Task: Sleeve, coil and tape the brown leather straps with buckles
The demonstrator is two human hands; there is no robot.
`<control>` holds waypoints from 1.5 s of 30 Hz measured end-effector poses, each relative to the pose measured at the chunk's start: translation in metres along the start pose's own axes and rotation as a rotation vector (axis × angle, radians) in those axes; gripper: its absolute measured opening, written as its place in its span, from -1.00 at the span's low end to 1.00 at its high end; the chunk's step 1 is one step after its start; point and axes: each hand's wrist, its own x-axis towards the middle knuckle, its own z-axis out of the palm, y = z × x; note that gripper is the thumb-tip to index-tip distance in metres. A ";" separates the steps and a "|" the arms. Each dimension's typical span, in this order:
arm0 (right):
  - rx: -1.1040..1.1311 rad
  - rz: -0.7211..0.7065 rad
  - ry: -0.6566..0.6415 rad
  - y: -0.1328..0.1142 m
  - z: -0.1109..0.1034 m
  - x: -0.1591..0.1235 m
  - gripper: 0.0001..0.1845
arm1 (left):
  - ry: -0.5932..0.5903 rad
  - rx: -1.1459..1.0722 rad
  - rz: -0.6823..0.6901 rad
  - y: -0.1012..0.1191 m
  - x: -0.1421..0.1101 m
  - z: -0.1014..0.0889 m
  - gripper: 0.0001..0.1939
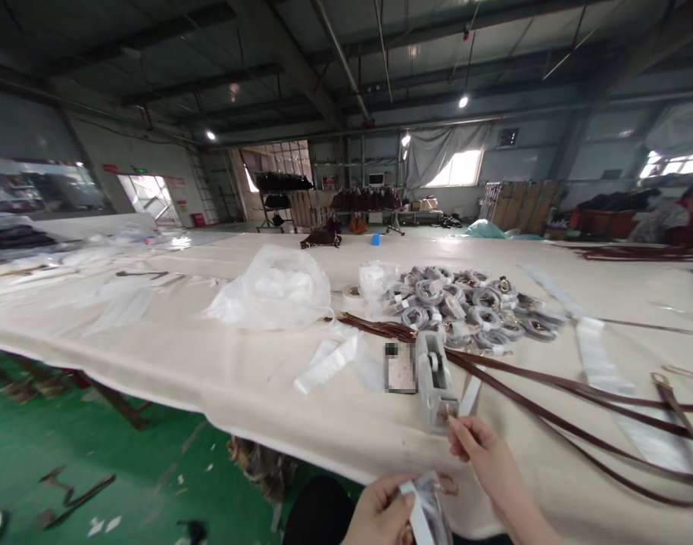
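My left hand (383, 509) grips a bagged strap (429, 506) near the table's front edge. It is wrapped in clear plastic with a white paper band, and a metal buckle sticks out at its top. My right hand (481, 448) is at the near end of a grey tape dispenser (435, 382), thumb and forefinger pinched at its cutting edge on clear tape that barely shows. Left of the dispenser lies a phone-sized item (401, 369), its face blurred out. Long brown leather straps (528, 371) run behind the dispenser to the right.
A pile of coiled, bagged straps (474, 303) sits beyond the dispenser. A large clear plastic bag (272, 288) and white strips (329, 363) lie to its left. The cream-covered table (210, 363) has its edge before me. A person (678, 219) is at the far right.
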 end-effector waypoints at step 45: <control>0.343 0.510 -0.345 -0.006 0.017 -0.113 -0.39 | 0.081 0.216 0.102 0.023 -0.027 0.042 -0.45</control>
